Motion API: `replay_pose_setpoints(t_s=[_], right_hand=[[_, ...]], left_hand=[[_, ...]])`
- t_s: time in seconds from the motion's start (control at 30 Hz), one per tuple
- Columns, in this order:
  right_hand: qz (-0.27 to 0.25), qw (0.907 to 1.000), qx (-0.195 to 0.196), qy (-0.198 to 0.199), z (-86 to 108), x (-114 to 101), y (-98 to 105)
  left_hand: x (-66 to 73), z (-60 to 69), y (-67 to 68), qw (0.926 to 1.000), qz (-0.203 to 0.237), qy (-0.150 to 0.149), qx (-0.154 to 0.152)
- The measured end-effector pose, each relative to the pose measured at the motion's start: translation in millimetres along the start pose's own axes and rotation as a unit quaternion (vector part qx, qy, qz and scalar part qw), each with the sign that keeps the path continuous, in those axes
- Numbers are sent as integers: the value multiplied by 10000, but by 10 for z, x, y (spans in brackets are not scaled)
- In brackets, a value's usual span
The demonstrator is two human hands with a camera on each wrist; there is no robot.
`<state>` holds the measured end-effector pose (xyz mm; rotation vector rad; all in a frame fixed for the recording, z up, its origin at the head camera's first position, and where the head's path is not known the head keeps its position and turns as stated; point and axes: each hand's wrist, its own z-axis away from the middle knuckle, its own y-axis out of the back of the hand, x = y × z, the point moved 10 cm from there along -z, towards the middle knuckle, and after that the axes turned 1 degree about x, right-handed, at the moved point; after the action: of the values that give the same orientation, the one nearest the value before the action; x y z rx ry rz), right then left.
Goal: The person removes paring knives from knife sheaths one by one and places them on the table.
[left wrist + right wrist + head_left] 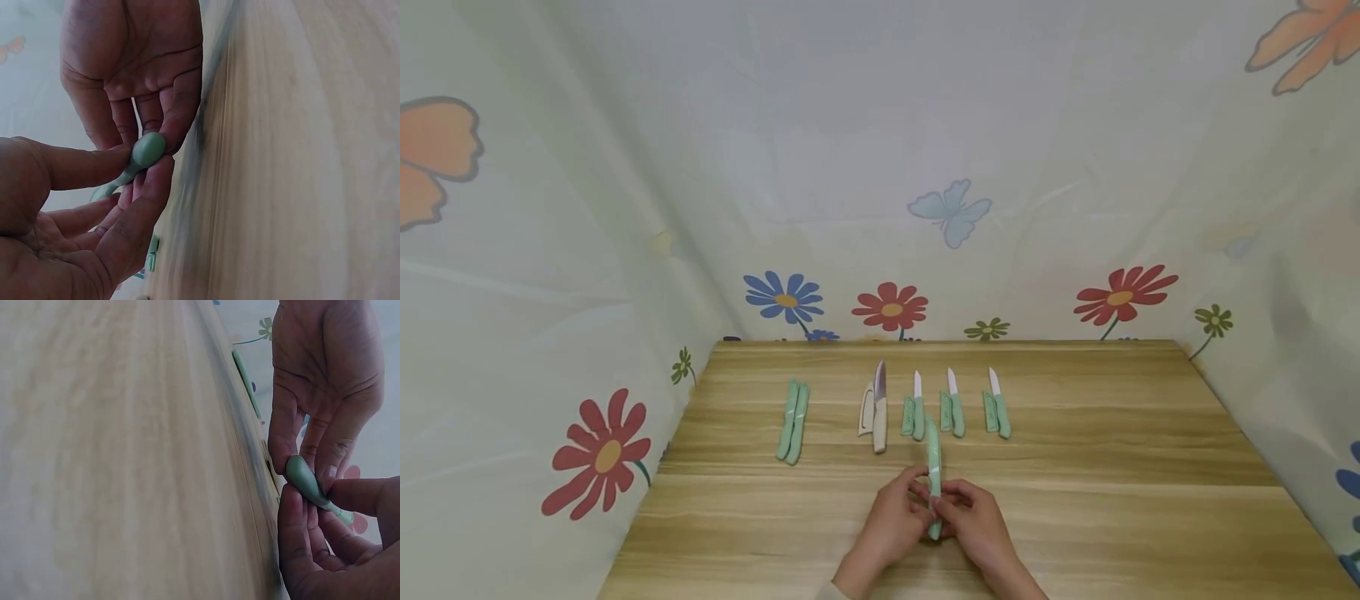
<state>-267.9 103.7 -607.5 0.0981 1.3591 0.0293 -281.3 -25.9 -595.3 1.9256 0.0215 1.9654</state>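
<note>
Both hands hold one green paring knife (pixel 934 454) upright in the head view, over the front middle of the table. Green runs along its whole length, so the blade appears to be covered by its sheath. My left hand (pixel 895 515) pinches the lower part, the handle, from the left. From the other side my right hand (pixel 976 518) pinches the same handle with thumb and fingers. Both wrist views show the rounded handle end (pixel 149 150) between the fingertips of the two hands. The far end of the knife is mostly hidden there.
Two green sheathed knives (pixel 792 422) lie side by side at the left. Behind the hands is a larger cream-handled knife (pixel 880 417) with its cream sheath (pixel 867 410) alongside. Several bare-bladed green knives (pixel 957 412) lie to its right, each beside a green sheath (pixel 989 412).
</note>
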Motion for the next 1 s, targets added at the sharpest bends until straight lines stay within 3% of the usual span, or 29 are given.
replay_pose_setpoints(t_s=[0.37, 0.53, 0.67, 0.77, 1.0], right_hand=[[-92, 9999, 127, -42, 51, 20, 70], [-7, 9999, 61, -136, 56, 61, 88], [39, 9998, -60, -206, 69, 71, 88], [57, 9997, -104, -229, 92, 60, 98], [130, 9993, -195, -284, 114, 75, 112]], left_hand=[[13, 8, -72, 9992, -395, -4, -29], [-37, 10, -100, 9998, -122, 103, -137], [-65, 5, -121, 9984, 224, 194, -474], [-42, -23, -95, 9976, 184, 196, -643], [61, -219, 33, 9991, 337, 142, -235]])
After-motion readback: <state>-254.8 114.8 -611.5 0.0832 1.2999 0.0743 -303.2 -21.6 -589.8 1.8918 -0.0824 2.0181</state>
